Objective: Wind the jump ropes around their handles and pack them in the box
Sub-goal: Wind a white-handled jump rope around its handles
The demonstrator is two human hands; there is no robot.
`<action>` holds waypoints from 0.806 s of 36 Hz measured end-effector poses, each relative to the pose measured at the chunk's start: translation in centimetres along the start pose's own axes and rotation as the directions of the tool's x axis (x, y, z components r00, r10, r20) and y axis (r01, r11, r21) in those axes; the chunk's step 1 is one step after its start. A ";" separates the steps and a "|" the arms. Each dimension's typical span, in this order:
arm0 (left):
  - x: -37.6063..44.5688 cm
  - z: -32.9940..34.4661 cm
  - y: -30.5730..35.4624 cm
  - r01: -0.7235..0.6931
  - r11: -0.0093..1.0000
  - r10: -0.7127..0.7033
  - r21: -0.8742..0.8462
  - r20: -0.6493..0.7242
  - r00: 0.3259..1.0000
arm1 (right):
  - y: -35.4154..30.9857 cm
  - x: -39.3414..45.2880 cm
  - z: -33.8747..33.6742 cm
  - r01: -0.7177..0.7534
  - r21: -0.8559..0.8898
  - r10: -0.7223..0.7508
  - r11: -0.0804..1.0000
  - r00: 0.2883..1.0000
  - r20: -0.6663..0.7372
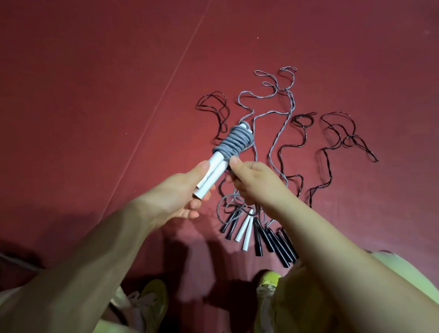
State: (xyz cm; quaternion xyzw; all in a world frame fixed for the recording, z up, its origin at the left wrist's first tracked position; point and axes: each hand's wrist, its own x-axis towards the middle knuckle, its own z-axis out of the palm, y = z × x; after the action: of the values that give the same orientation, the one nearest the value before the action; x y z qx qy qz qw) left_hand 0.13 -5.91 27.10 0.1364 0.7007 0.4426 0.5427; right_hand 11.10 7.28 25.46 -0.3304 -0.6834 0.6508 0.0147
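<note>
Nearest the camera, two yellow-green sneakers [153, 299] stand on the dark red matte floor [84, 84], just short of a fan of loose jump-rope handles. That fan holds one pair of white cylindrical plastic handles [244, 229] in the middle, two slim black plastic handles [229, 222] to its left and about five more black handles [274, 242] to its right; the exact count there is hard to tell because the right forearm covers some.

Above the fan, the left hand [181, 190] grips the lower ends of a second pair of white handles [39, 171] held side by side. The right hand [254, 180] pinches the grey braided cord [231, 142] just below its coils, which wrap the upper half of that pair in about six turns.

Beyond the fan, the unwound cords trail away across the floor: one grey cord [271, 118] in long loops and three dark cords [347, 133] in tangled curls.
</note>
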 end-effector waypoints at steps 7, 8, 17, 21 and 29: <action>0.4 -0.1 -0.5 -0.029 0.978 0.043 0.204 -0.065 0.997 | -0.3 -0.2 0.0 -0.071 0.057 0.065 0.996 0.993 0.098; 0.4 -0.1 -0.6 -0.032 0.971 0.049 0.238 -0.067 0.997 | -0.3 -0.3 0.0 -0.072 0.057 0.066 0.996 0.992 0.104; 0.6 0.5 -1.2 -0.059 0.911 0.115 0.407 -0.115 0.987 | -1.0 -0.7 0.1 -0.026 0.035 0.022 0.999 0.995 0.094; 0.4 1.0 -1.5 -0.103 0.882 0.176 0.459 -0.117 0.977 | -1.2 -0.8 0.2 0.007 0.015 -0.007 1.000 0.998 0.059; -0.9 1.6 -0.7 0.088 0.974 -0.003 -0.210 0.373 0.928 | -1.6 -1.6 0.0 0.090 0.190 -0.122 0.978 0.978 0.167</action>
State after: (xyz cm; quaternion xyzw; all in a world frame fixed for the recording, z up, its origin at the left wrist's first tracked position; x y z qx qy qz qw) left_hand 2.06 -6.17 27.13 0.1393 0.5348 0.4718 0.6870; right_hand 11.65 6.69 27.60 -0.2312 -0.6367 0.7354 0.0183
